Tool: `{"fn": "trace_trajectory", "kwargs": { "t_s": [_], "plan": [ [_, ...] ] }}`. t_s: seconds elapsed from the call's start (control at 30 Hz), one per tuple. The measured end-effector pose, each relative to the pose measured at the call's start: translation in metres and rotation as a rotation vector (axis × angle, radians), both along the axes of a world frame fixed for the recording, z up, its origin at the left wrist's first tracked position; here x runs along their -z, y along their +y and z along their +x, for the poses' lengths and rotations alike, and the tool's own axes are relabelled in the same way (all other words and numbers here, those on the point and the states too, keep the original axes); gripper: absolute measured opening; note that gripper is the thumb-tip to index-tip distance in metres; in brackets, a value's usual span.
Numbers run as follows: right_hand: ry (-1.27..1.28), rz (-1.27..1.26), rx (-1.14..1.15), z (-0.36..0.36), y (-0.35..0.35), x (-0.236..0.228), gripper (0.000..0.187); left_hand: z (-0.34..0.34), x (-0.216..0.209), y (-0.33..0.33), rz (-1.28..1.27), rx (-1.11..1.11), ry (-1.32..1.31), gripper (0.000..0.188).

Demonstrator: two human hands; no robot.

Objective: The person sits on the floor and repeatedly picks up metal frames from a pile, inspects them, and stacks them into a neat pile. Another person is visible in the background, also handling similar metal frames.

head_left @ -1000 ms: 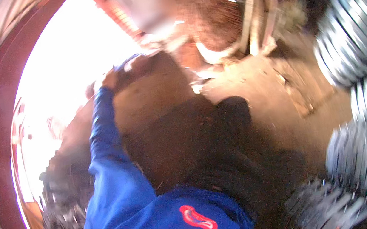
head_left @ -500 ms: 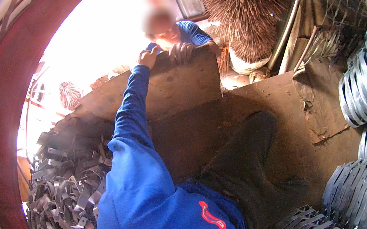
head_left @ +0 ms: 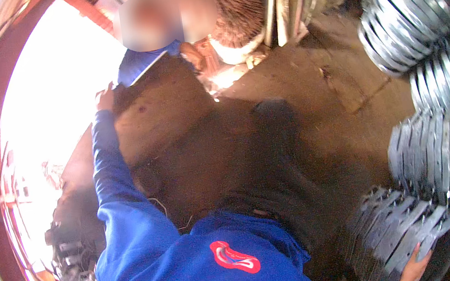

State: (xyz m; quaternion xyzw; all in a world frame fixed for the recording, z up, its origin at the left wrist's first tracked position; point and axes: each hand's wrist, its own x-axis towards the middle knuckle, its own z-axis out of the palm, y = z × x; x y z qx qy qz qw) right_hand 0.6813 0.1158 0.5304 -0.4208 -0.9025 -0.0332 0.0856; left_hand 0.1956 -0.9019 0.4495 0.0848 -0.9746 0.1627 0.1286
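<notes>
At the upper left, my left hand (head_left: 105, 99) is closed over the top edge of an upright brown wooden board (head_left: 160, 100), with that arm stretched out in a blue sleeve. Low on the right, my right hand (head_left: 415, 270) rests against a stack of flat grey metal bands (head_left: 387, 227). Its visible fingers look stretched and apart, though part of the hand is cut off by the lower edge. Behind the board stands another person in a blue top (head_left: 138, 65).
More bundles of curved metal bands (head_left: 407, 14) rise along the right side. Bent metal pieces (head_left: 75, 274) lie heaped at the lower left. At the back are a bundle of thin brown rods (head_left: 240, 16) and leaning poles (head_left: 281, 5). A brown sheet (head_left: 336, 80) spreads across the middle right.
My view has swung right, so the board and other person sit further left. My right hand has come into view at the metal bands. The other person's hands no longer show on the board's top edge.
</notes>
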Motion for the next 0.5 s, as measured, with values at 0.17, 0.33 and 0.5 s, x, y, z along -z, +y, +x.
{"fn": "trace_trajectory", "kwargs": {
  "t_s": [0.17,0.33,0.5],
  "plan": [
    [-0.067,0.103,0.081,-0.037,-0.060,-0.023,0.072,0.018,0.002,-0.059,0.189,-0.038,0.027,0.037],
    [-0.083,0.082,0.151,-0.037,-0.077,-0.038,0.075,0.000,-0.009,-0.024,0.662,-0.218,0.011,0.036],
    [-0.098,0.058,0.153,-0.043,-0.087,-0.043,0.077,0.006,0.001,-0.057,0.110,0.035,0.001,0.042]
  ]
}}
